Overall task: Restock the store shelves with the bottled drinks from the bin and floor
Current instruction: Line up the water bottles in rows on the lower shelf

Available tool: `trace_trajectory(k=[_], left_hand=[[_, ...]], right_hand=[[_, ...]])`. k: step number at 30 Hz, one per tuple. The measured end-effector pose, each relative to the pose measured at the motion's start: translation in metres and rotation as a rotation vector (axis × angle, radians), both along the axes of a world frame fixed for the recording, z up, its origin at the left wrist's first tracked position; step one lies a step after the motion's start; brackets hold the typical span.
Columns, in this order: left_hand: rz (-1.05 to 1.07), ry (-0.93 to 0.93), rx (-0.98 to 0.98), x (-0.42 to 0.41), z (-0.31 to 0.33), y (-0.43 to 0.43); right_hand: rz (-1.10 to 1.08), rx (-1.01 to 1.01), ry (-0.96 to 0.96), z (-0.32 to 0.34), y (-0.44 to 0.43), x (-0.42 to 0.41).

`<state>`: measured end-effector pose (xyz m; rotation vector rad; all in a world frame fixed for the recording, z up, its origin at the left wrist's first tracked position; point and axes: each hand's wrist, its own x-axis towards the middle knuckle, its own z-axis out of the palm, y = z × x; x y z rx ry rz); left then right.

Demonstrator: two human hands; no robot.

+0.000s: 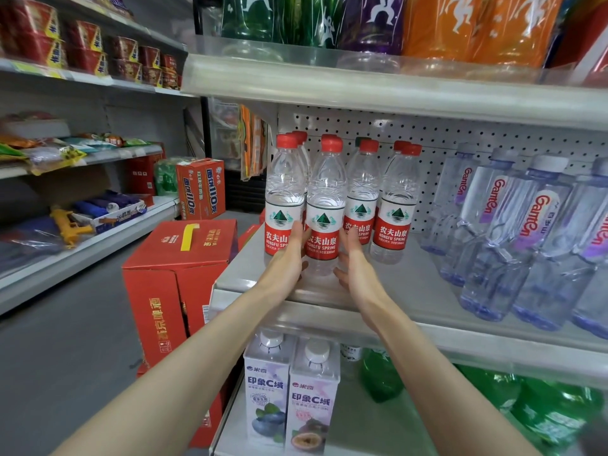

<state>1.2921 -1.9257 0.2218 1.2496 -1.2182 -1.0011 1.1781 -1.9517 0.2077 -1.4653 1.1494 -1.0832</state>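
The water bottle (324, 205) with the red label stands upright at the front of the middle shelf (411, 284), between the left hand (286, 261) and the right hand (357, 274). The fingers (297, 232) of both hands are straight and lie flat against its two sides, so they press it and do not curl around it. To do this step well, I think both hands should push evenly and low on the bottle, so that it slides back into line without tipping onto its neighbours, which stand very near. In the front row I count four such bottles, and at least seven red caps in all. To the right are at least four clear bottles with purple labels (539, 225), leaning. On the lower shelf stand two cartons (266, 390). A big red box (177, 255) is on the floor.
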Motion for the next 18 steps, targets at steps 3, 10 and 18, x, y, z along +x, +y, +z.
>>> trace_trajectory(k=[3, 10, 18], left_hand=[[0.048, 0.049, -0.007, 0.001, -0.002, 0.002], [0.273, 0.105, -0.087, 0.021, -0.022, 0.009], [0.174, 0.187, -0.03, 0.018, -0.01, 0.005]], right_hand=[[-0.005, 0.007, -0.002, 0.0, 0.002, 0.0], [0.015, -0.004, -0.003, 0.004, 0.006, -0.001], [0.031, -0.019, 0.024, 0.003, 0.008, 0.001]])
